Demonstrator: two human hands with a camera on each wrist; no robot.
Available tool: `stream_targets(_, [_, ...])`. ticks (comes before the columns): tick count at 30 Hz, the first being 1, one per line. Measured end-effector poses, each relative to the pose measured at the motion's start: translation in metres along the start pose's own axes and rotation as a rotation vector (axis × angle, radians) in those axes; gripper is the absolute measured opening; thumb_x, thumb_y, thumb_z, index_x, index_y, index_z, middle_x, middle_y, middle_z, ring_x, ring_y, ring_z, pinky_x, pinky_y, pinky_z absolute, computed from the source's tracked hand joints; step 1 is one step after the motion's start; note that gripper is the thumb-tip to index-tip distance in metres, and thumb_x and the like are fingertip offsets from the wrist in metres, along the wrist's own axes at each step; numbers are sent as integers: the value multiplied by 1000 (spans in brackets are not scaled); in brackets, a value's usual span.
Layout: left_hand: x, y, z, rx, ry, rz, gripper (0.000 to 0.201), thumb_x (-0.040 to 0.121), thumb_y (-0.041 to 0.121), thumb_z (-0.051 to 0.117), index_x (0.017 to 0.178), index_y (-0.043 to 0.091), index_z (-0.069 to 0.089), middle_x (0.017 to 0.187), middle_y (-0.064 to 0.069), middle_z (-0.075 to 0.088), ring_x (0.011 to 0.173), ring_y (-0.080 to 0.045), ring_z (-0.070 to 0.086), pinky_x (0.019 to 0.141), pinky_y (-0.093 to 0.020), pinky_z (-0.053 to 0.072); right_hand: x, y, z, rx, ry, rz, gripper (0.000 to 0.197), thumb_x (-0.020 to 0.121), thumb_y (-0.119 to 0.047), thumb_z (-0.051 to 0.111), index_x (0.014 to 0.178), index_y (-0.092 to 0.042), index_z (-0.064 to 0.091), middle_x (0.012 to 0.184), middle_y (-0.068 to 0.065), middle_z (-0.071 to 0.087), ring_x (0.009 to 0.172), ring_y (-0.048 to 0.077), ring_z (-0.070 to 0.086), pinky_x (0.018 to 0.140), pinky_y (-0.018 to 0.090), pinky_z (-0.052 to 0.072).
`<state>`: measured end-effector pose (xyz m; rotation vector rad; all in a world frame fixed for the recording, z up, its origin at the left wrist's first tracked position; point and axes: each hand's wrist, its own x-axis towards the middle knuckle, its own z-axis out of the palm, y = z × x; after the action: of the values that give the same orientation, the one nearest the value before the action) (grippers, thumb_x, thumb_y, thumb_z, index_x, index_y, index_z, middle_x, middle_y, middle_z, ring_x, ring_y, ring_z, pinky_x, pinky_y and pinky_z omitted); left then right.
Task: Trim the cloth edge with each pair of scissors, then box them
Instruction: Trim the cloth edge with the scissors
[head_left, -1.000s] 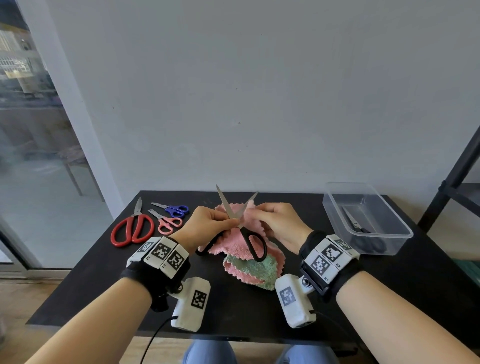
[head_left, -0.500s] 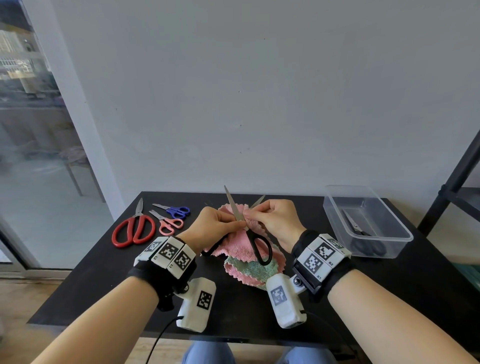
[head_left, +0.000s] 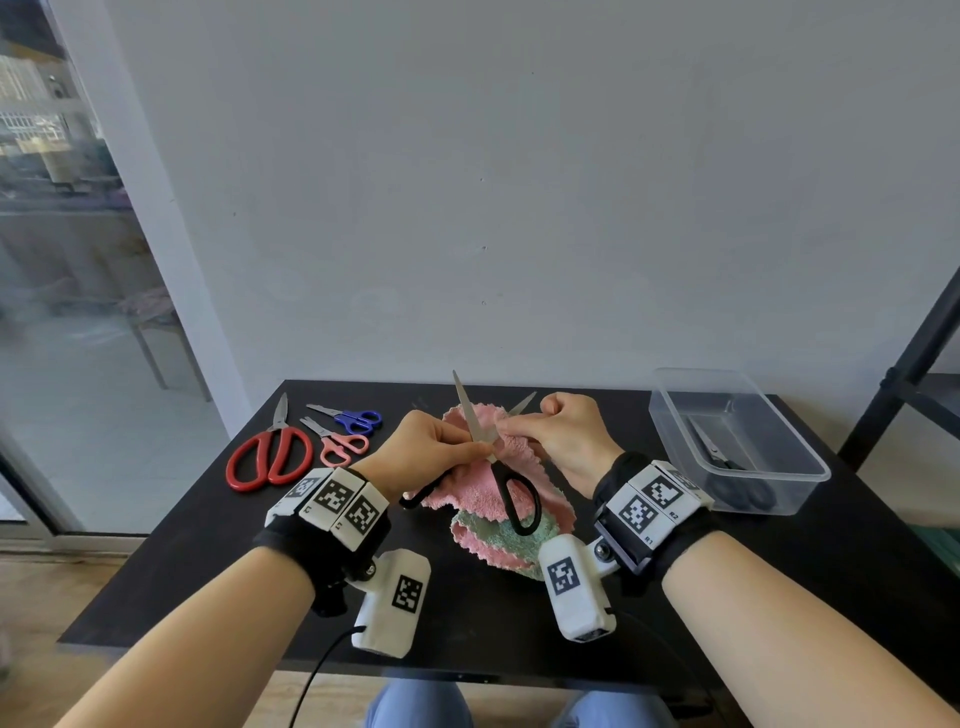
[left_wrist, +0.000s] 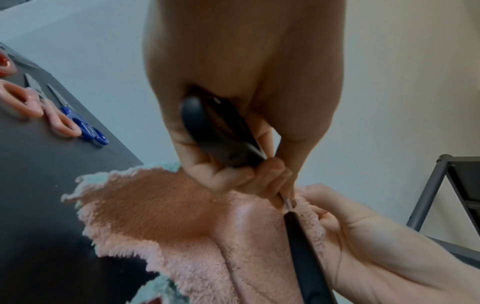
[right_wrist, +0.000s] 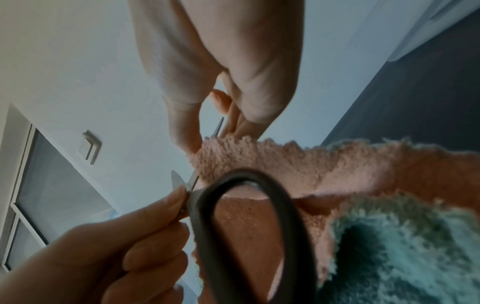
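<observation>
My left hand (head_left: 465, 449) grips one handle of the black scissors (head_left: 511, 493), held above the table. Their blades stand spread, one pointing up and the other tucked behind the raised cloth edge. The second handle loop (right_wrist: 246, 226) hangs free. My right hand (head_left: 514, 428) pinches the top edge of the pink and green cloth (head_left: 470, 496) right beside the blades. In the left wrist view my left hand's fingers (left_wrist: 233, 174) curl round the black handle (left_wrist: 215, 135) over the cloth (left_wrist: 161, 205). The right wrist view shows my right hand's fingertips (right_wrist: 192, 142) on the cloth edge (right_wrist: 285, 160).
Red scissors (head_left: 270, 454), blue scissors (head_left: 353, 418) and pink scissors (head_left: 340, 444) lie at the table's back left. A clear plastic box (head_left: 779, 483) at the right holds another black-handled pair (head_left: 727, 462). A dark metal rack (head_left: 914, 358) stands beyond the right edge.
Both hands, with the scissors and the pinched cloth edge, have drifted slightly to the right. The blades stay spread, and the right blade now sits further behind the cloth.
</observation>
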<state>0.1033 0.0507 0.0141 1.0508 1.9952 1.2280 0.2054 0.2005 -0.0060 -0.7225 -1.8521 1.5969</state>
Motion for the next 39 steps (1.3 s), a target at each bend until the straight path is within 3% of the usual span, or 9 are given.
stream_targets(2, [0, -1, -1, 8, -15, 1, 23, 86, 19, 69, 70, 4, 75, 47, 0, 54, 38, -9, 46, 45, -18, 44, 1, 0, -3, -23, -30, -7, 63, 65, -2, 82, 60, -23, 23, 57, -7, 19, 53, 11, 24, 53, 24, 24])
stream_targets(6, [-2, -2, -2, 37, -54, -16, 37, 86, 19, 69, 50, 20, 70, 48, -3, 57, 43, -15, 47, 49, -23, 45, 6, 8, -9, -98, -103, -6, 63, 62, -5, 85, 62, -24, 25, 62, 0, 27, 68, 19, 45, 59, 31, 30])
stream_targets(10, [-3, -3, -3, 34, -90, -32, 29, 86, 18, 70, 58, 14, 74, 53, -7, 58, 48, -18, 47, 53, -27, 45, 6, 13, -11, -136, -135, 16, 61, 63, -5, 85, 64, -23, 27, 68, 7, 42, 86, 32, 71, 61, 30, 36])
stream_targets(14, [-6, -7, -10, 46, -53, -51, 43, 87, 20, 68, 44, 20, 66, 47, -1, 54, 43, -13, 46, 56, -26, 46, 8, 13, -25, -1, -58, 66, 60, 54, -16, 85, 65, -25, 27, 77, 9, 44, 79, 21, 48, 55, 32, 29])
stream_targets(20, [-2, -10, -8, -21, -8, -53, 36, 87, 18, 68, 52, 19, 71, 50, -2, 56, 42, -11, 47, 55, -25, 47, 1, 9, -14, 105, -54, 113, 59, 45, -24, 87, 66, -22, 32, 82, 9, 44, 78, 21, 48, 67, 37, 39])
stream_targets(24, [-3, -5, 0, -36, -28, -39, 21, 87, 16, 68, 68, 8, 75, 50, -4, 57, 38, -8, 47, 49, -20, 45, 1, 15, 3, 91, -58, 124, 66, 34, -35, 87, 69, -24, 33, 84, 10, 48, 77, 25, 58, 69, 40, 42])
stream_targets(27, [-5, -3, -4, -8, -40, -36, 31, 87, 16, 68, 56, 13, 69, 45, 0, 55, 36, -7, 45, 49, -18, 45, 6, 15, -2, 144, -2, 142, 65, 39, -26, 90, 75, -21, 35, 89, 15, 55, 86, 26, 62, 70, 36, 46])
stream_targets(30, [-7, -2, -7, 30, -55, -41, 35, 87, 17, 69, 52, 17, 68, 43, 3, 54, 37, -6, 44, 52, -18, 46, 12, 16, -10, 139, 43, 129, 57, 56, -17, 90, 74, -24, 37, 85, 4, 50, 89, 23, 53, 67, 29, 41])
stream_targets(39, [-9, -8, -15, 49, -76, -79, 20, 86, 18, 69, 71, 7, 76, 53, -2, 60, 44, -11, 46, 51, -19, 46, 13, 17, -11, 68, 99, 117, 55, 65, -16, 88, 75, -26, 35, 84, -3, 42, 88, 18, 45, 64, 21, 35])
